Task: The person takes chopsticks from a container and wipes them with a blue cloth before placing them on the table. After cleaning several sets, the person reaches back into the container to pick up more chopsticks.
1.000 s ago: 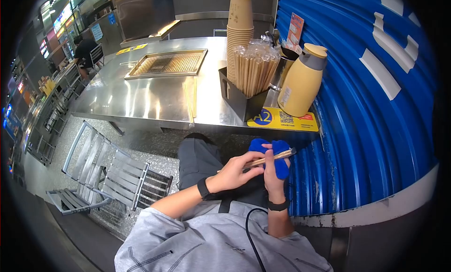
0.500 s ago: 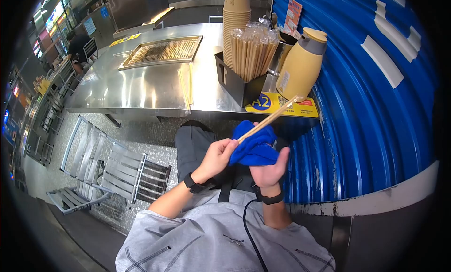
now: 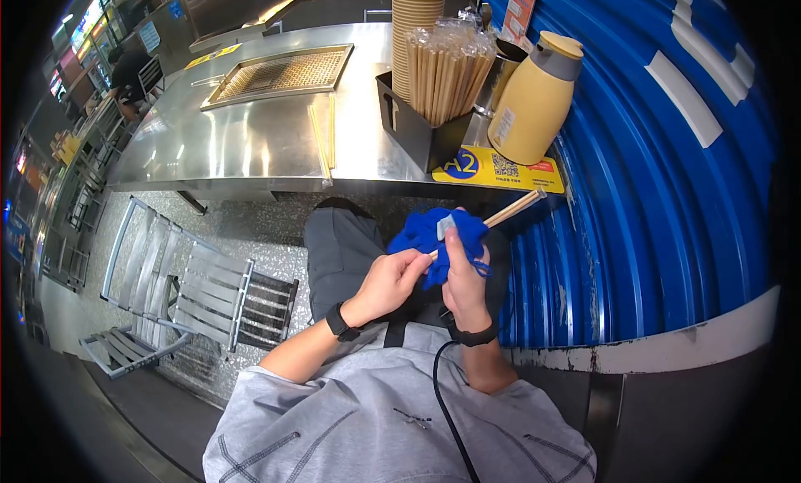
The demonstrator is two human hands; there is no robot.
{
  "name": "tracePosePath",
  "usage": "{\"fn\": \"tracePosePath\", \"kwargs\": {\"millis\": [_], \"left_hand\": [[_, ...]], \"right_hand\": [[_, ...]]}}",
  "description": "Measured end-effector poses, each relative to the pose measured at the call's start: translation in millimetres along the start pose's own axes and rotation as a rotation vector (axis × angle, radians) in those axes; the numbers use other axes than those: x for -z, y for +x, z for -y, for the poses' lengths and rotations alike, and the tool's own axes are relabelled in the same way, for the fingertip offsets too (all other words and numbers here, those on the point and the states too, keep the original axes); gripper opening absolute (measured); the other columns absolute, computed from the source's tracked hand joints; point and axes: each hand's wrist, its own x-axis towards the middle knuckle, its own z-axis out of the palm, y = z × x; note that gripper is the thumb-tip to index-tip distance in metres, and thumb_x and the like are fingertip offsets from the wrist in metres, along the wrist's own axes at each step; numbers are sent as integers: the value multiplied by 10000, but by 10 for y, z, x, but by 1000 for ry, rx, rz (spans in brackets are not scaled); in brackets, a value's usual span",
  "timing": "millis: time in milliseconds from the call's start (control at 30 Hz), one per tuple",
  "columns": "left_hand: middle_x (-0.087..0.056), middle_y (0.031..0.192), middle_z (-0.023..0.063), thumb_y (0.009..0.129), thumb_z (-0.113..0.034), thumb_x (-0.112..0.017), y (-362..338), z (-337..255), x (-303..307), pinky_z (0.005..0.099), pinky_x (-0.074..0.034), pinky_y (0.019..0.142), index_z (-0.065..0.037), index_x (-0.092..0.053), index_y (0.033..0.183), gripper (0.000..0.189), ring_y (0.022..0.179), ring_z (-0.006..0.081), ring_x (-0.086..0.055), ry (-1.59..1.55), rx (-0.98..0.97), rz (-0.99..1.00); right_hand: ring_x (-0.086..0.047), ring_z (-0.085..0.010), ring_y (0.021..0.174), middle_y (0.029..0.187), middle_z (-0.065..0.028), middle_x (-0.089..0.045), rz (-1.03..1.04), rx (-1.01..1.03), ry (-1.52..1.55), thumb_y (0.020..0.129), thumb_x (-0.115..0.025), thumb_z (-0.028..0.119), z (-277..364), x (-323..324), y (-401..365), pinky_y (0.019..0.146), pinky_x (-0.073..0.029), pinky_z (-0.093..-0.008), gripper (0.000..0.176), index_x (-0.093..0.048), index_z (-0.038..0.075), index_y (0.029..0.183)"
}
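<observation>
My left hand (image 3: pixel 387 284) is closed, pinching one end of the wooden chopsticks (image 3: pixel 515 208) between thumb and fingers. My right hand (image 3: pixel 465 283) is wrapped round a bunched blue cloth (image 3: pixel 407 234), thumb pressed on top near a pale tag. The cloth folds over the middle of the chopsticks, so that stretch is hidden. Their other end sticks out to the upper right, toward the blue corrugated wall (image 3: pixel 576 266). Both hands are over my lap, in front of the table edge.
On the steel table (image 3: pixel 242 145) are a grill grate (image 3: pixel 284 76), another pair of chopsticks (image 3: pixel 324 141), a black holder (image 3: pixel 421 141) of wrapped chopsticks, stacked paper cups (image 3: pixel 409 57) and a yellow jug (image 3: pixel 534 99). A slatted chair (image 3: pixel 204 291) stands left. A person (image 3: pixel 129 74) sits far off.
My right hand, open flat under the cloth before, has closed round it and the chopsticks. The cloth now covers their middle, and the chopsticks have swung lower and more level.
</observation>
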Motion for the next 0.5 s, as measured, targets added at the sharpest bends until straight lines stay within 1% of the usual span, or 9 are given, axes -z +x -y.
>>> {"fn": "tracePosePath", "kwargs": {"millis": [67,167,200,233,267,333,433,467,500], "left_hand": [[-504,618,-23,989,-230,-509,-14,-117,103,245,-344,509,6,-630,855,298,579,49,-422,67,-5,16],[-524,579,93,972,-241,-527,-31,-195,206,302,-391,508,-2,-641,832,300,518,130,-468,110,12,26],[-507,583,52,978,-243,-518,-63,-173,223,280,-371,508,-7,-636,827,304,532,102,-446,83,17,37],[-489,586,10,985,-244,-509,-101,-141,239,258,-352,508,-12,-631,823,309,545,75,-424,55,20,50],[-472,590,-31,991,-246,-499,-127,-105,247,236,-332,508,-17,-625,818,314,559,47,-402,27,22,63],[-442,584,-51,1006,-272,-470,-145,-10,224,229,-315,501,-34,-593,767,359,552,36,-373,-35,66,91],[-428,594,-62,1017,-289,-447,-81,11,181,227,-311,498,-42,-566,746,386,554,35,-363,-128,74,99],[-425,599,-63,1019,-295,-441,-60,-14,139,228,-312,499,-44,-558,744,390,555,36,-363,-135,66,90],[-422,603,-65,1021,-300,-435,-42,-34,107,228,-313,500,-46,-551,742,395,557,37,-363,-141,62,83]], "right_hand": [[-583,-129,1034,1167,-65,-590,-37,38,-22,935,-599,92,99,-21,49,917,-467,-281,412,-479,12,1321],[-594,-135,1039,1179,-56,-602,-115,146,-32,953,-585,138,299,19,180,908,-479,-286,360,-518,26,1288],[-599,-139,1038,1176,-51,-609,-146,156,-16,955,-582,143,375,78,231,905,-484,-287,337,-536,30,1269],[-608,-190,1088,1227,-58,-602,-130,175,1,968,-561,162,433,166,278,926,-504,-332,318,-543,68,1271],[-598,-190,1113,1228,-64,-608,-132,210,15,971,-558,215,485,209,317,956,-485,-329,347,-531,65,1283],[-604,-174,1082,1186,-59,-624,-143,161,91,977,-546,264,535,257,328,948,-480,-317,364,-524,70,1285],[-608,-160,1033,1147,-49,-627,32,-49,275,983,-531,281,446,261,206,914,-482,-307,350,-524,89,1275],[-605,-109,981,1133,-9,-616,-40,-62,312,965,-575,221,416,26,97,839,-491,-269,312,-543,104,1253],[-596,-98,984,1129,-4,-612,-18,-84,246,953,-596,217,242,-35,40,841,-486,-263,309,-549,101,1235]]}}
